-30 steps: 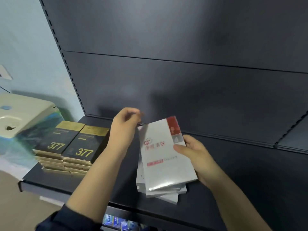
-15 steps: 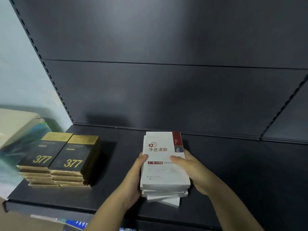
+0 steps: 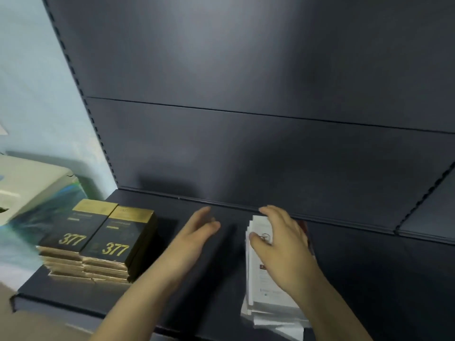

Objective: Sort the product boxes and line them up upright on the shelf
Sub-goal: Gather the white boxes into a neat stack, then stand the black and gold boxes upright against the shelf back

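A stack of flat white boxes (image 3: 264,301) with red print lies on the dark shelf (image 3: 216,279), right of centre. My right hand (image 3: 280,242) rests palm-down on top of this stack, fingers spread, not gripping. My left hand (image 3: 194,237) hovers open over bare shelf to the left of the stack, holding nothing. At the shelf's left end lie two side-by-side stacks of black and gold boxes marked 377 (image 3: 98,239), all flat.
The shelf's dark back panel (image 3: 246,143) rises behind the boxes. A slotted upright (image 3: 418,203) divides off a neighbouring shelf bay on the right. A white and teal object (image 3: 27,193) stands left of the shelf, against a pale wall.
Both hands released the white stack's sides. My left hand moved away to the left and opened; my right hand moved up onto the top of the stack. The view shifted left.
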Action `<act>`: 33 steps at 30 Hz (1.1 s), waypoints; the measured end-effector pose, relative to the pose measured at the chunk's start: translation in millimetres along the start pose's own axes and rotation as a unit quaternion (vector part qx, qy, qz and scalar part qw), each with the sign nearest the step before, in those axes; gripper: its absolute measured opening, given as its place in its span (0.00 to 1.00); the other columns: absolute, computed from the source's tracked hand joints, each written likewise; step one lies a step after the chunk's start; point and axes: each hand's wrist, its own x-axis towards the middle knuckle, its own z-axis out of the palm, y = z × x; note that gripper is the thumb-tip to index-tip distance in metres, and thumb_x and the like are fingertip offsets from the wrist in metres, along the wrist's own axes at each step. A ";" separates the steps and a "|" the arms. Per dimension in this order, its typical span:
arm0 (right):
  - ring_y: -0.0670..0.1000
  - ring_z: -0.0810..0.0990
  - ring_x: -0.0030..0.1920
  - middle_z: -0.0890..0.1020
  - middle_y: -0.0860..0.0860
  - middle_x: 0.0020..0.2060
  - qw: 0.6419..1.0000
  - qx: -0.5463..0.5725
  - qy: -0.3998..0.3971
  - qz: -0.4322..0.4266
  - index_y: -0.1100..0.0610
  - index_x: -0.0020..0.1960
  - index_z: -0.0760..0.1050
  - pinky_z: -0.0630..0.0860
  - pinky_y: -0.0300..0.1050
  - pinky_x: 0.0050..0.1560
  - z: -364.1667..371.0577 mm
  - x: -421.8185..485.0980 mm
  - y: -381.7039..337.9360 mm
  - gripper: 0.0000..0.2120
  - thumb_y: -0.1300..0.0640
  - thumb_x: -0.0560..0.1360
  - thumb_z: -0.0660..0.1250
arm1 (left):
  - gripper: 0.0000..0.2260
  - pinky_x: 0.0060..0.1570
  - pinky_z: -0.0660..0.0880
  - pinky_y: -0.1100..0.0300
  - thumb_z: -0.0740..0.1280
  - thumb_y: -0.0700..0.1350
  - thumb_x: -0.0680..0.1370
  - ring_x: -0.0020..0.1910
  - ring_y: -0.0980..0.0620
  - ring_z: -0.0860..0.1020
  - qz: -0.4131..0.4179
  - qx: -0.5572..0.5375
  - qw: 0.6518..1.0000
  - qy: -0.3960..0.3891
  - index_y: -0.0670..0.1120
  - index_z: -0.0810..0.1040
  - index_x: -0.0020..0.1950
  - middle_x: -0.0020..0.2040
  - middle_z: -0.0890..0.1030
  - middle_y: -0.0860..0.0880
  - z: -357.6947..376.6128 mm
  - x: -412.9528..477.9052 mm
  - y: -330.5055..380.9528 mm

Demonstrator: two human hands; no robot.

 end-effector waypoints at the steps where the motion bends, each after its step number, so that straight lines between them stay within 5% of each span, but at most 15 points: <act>1: 0.46 0.61 0.73 0.63 0.39 0.73 1.000 0.019 -0.006 -0.020 0.45 0.72 0.63 0.57 0.49 0.75 11.0 2.1 -11.6 0.24 0.48 0.78 0.62 | 0.22 0.68 0.66 0.58 0.68 0.51 0.76 0.62 0.56 0.76 0.015 0.013 1.000 0.002 0.58 0.68 0.69 0.65 0.77 0.53 -20.3 -4.4 9.2; 5: 0.41 0.68 0.68 0.63 0.35 0.67 0.991 0.111 -0.063 -0.033 0.45 0.69 0.65 0.65 0.38 0.65 74.0 4.8 -54.6 0.21 0.50 0.77 0.64 | 0.12 0.60 0.75 0.54 0.64 0.41 0.79 0.54 0.45 0.82 0.078 0.057 0.994 0.058 0.49 0.76 0.62 0.52 0.85 0.44 -127.3 -25.7 32.1; 11: 0.46 0.65 0.71 0.60 0.42 0.72 0.944 0.282 -0.148 0.086 0.46 0.75 0.58 0.63 0.47 0.72 167.5 20.8 -113.0 0.31 0.48 0.76 0.66 | 0.21 0.60 0.68 0.55 0.72 0.52 0.71 0.62 0.46 0.76 0.028 0.077 0.973 0.216 0.47 0.77 0.61 0.56 0.80 0.47 -271.6 -17.5 -6.8; 13: 0.49 0.65 0.72 0.62 0.45 0.73 0.925 0.329 -0.139 0.130 0.46 0.76 0.57 0.63 0.50 0.72 190.5 29.6 -128.0 0.33 0.48 0.76 0.67 | 0.25 0.58 0.67 0.54 0.70 0.57 0.69 0.60 0.48 0.75 -0.040 0.047 0.983 0.176 0.47 0.75 0.63 0.59 0.78 0.46 -291.6 -6.1 -31.3; 15: 0.51 0.67 0.71 0.65 0.48 0.73 0.912 0.354 -0.125 0.165 0.46 0.77 0.57 0.64 0.54 0.73 208.2 36.8 -137.8 0.34 0.48 0.75 0.68 | 0.13 0.55 0.71 0.52 0.66 0.48 0.76 0.52 0.50 0.81 -0.074 -0.041 0.989 0.125 0.47 0.77 0.59 0.58 0.81 0.44 -299.4 4.3 -53.3; 17: 0.51 0.72 0.67 0.70 0.49 0.70 0.892 0.386 -0.127 0.198 0.44 0.75 0.59 0.67 0.55 0.69 218.0 40.8 -143.1 0.32 0.49 0.75 0.68 | 0.13 0.55 0.73 0.49 0.67 0.45 0.73 0.44 0.48 0.84 -0.089 -0.095 0.987 0.090 0.44 0.80 0.55 0.50 0.85 0.43 -295.5 10.4 -69.1; 20: 0.46 0.76 0.56 0.77 0.44 0.58 0.874 0.417 -0.129 0.213 0.40 0.70 0.63 0.74 0.46 0.55 220.0 40.9 -146.5 0.26 0.55 0.76 0.68 | 0.15 0.65 0.69 0.43 0.71 0.48 0.69 0.54 0.42 0.81 -0.083 -0.105 0.990 0.046 0.47 0.83 0.55 0.52 0.85 0.44 -289.8 13.5 -77.9; 24: 0.51 0.74 0.63 0.76 0.48 0.65 0.875 0.401 -0.116 0.244 0.41 0.74 0.61 0.70 0.52 0.66 206.0 32.7 -128.7 0.31 0.56 0.75 0.69 | 0.26 0.67 0.68 0.46 0.72 0.55 0.65 0.61 0.45 0.79 -0.083 -0.106 0.991 -0.012 0.51 0.79 0.63 0.58 0.84 0.47 -277.8 11.7 -75.6; 27: 0.50 0.78 0.57 0.79 0.49 0.58 0.873 0.403 -0.092 0.259 0.44 0.70 0.66 0.73 0.47 0.59 186.1 23.4 -116.5 0.27 0.60 0.76 0.68 | 0.29 0.66 0.69 0.54 0.70 0.57 0.66 0.63 0.54 0.78 -0.055 -0.083 0.994 -0.047 0.53 0.76 0.66 0.61 0.82 0.53 -254.2 2.9 -72.6; 30: 0.53 0.76 0.60 0.79 0.49 0.59 0.875 0.384 -0.083 0.282 0.45 0.72 0.65 0.69 0.52 0.67 164.6 16.4 -97.0 0.29 0.59 0.75 0.69 | 0.26 0.59 0.70 0.62 0.69 0.55 0.68 0.61 0.63 0.77 -0.049 -0.070 0.994 -0.073 0.57 0.73 0.67 0.61 0.81 0.60 -229.6 -5.1 -78.7; 33: 0.50 0.77 0.56 0.80 0.48 0.54 0.876 0.381 -0.084 0.285 0.43 0.67 0.67 0.72 0.46 0.58 147.3 8.1 -85.4 0.24 0.60 0.76 0.68 | 0.26 0.63 0.68 0.59 0.68 0.59 0.68 0.62 0.63 0.76 -0.041 -0.020 0.993 -0.105 0.61 0.73 0.67 0.61 0.80 0.62 -212.8 -10.4 -80.8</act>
